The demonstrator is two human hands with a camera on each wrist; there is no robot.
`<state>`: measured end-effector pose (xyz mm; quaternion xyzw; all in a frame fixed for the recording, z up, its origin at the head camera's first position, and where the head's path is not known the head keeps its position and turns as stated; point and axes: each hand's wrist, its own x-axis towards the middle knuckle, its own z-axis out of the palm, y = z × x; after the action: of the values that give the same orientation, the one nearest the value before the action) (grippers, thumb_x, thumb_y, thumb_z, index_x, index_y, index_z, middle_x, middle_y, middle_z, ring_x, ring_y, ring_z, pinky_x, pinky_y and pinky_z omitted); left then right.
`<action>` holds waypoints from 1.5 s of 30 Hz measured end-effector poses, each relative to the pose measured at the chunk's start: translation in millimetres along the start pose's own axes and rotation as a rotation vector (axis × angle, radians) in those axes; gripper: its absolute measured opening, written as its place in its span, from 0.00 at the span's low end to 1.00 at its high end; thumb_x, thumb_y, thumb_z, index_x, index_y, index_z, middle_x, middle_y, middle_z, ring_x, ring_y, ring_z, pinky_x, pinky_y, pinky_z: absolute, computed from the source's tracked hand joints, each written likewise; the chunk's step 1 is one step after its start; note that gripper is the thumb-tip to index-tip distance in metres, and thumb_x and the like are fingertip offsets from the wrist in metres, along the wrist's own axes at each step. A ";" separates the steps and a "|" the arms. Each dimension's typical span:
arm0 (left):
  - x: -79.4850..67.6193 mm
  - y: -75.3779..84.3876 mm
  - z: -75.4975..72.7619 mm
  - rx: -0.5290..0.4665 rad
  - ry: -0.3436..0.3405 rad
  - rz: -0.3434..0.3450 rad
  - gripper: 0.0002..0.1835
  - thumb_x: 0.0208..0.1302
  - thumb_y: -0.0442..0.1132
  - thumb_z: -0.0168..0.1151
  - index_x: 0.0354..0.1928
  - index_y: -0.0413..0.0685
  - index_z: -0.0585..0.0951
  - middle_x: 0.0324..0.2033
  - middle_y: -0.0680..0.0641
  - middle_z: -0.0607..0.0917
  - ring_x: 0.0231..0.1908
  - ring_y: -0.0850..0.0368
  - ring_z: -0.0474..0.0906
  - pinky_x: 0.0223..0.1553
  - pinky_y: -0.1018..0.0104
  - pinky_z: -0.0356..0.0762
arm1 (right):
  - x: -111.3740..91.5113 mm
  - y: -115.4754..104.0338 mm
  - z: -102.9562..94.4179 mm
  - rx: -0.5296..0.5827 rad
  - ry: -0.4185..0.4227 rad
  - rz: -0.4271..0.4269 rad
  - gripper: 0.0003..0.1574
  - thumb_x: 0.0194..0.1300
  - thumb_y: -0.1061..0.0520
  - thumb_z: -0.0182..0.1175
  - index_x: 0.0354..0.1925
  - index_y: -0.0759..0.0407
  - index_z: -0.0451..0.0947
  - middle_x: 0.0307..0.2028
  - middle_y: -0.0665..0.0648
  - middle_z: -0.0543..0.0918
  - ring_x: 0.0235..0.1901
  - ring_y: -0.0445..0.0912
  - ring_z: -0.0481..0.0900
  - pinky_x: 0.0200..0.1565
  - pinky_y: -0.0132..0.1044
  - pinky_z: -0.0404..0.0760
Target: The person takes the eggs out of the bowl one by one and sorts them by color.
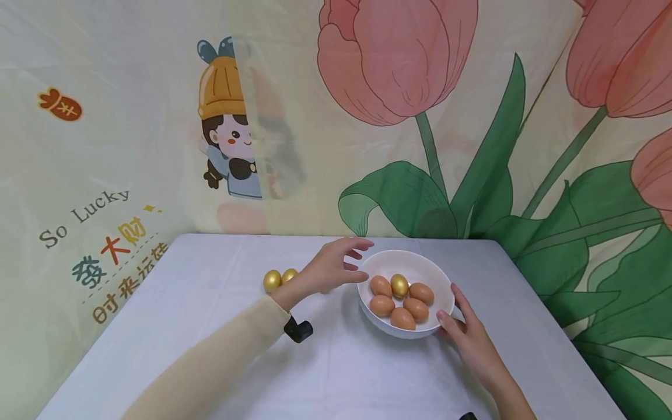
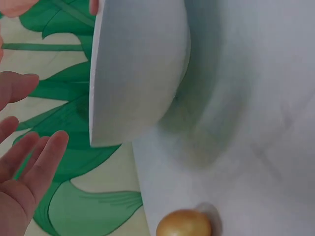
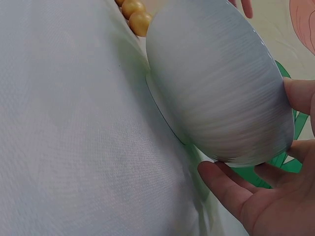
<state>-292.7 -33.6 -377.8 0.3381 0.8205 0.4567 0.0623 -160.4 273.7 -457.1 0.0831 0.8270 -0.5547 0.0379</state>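
Note:
A white bowl point(image 1: 406, 258) holds several brown eggs point(image 1: 402, 319) and one golden egg point(image 1: 399, 286). My right hand point(image 1: 469, 341) grips the bowl's right side, its thumb at the rim and its fingers against the outer wall, as the right wrist view shows. At the opposite rim, my left hand point(image 1: 336, 265) hovers with relaxed, spread fingers and nothing between them. More golden eggs point(image 1: 272, 281) lie on the table to the left, partly hidden behind the left wrist. In the left wrist view, a golden egg point(image 2: 184, 224) sits at the bottom edge, apart from the bowl.
A pale cloth covers the table point(image 1: 210, 326), whose back edge meets a printed backdrop point(image 1: 294, 146) with tulips and a cartoon figure. A black wrist device point(image 1: 298, 329) is strapped over the left sleeve point(image 1: 215, 356).

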 end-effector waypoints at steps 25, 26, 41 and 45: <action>37.1 1.0 58.5 0.095 -0.101 -0.064 0.35 0.64 0.32 0.74 0.74 0.50 0.76 0.68 0.42 0.79 0.62 0.48 0.81 0.49 0.77 0.83 | -1.6 -1.5 0.7 -0.012 -0.003 -0.002 0.57 0.80 0.34 0.55 0.87 0.39 0.29 0.84 0.68 0.43 0.75 0.68 0.66 0.63 0.45 0.81; 38.0 0.2 59.6 0.096 -0.106 -0.068 0.35 0.64 0.31 0.74 0.74 0.49 0.75 0.68 0.41 0.78 0.63 0.47 0.81 0.49 0.76 0.83 | -1.7 -1.5 0.6 -0.013 -0.003 -0.002 0.57 0.80 0.34 0.55 0.87 0.38 0.29 0.84 0.68 0.43 0.75 0.68 0.66 0.63 0.45 0.81; 48.8 2.3 77.0 0.171 -0.133 -0.179 0.35 0.64 0.35 0.78 0.72 0.51 0.77 0.68 0.43 0.79 0.57 0.49 0.83 0.50 0.72 0.83 | 0.4 0.2 0.3 -0.027 0.000 0.001 0.59 0.79 0.32 0.55 0.86 0.38 0.28 0.84 0.69 0.43 0.75 0.69 0.66 0.63 0.46 0.81; 50.8 2.3 79.4 0.200 -0.111 -0.190 0.35 0.63 0.35 0.79 0.71 0.51 0.78 0.67 0.43 0.80 0.55 0.51 0.83 0.51 0.71 0.83 | 1.0 0.8 0.7 -0.021 -0.001 0.001 0.58 0.79 0.32 0.55 0.86 0.38 0.28 0.84 0.69 0.43 0.75 0.68 0.66 0.63 0.46 0.81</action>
<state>-297.7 54.4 -411.2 0.2882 0.8855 0.3454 0.1167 -161.3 273.5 -458.2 0.0828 0.8328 -0.5459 0.0392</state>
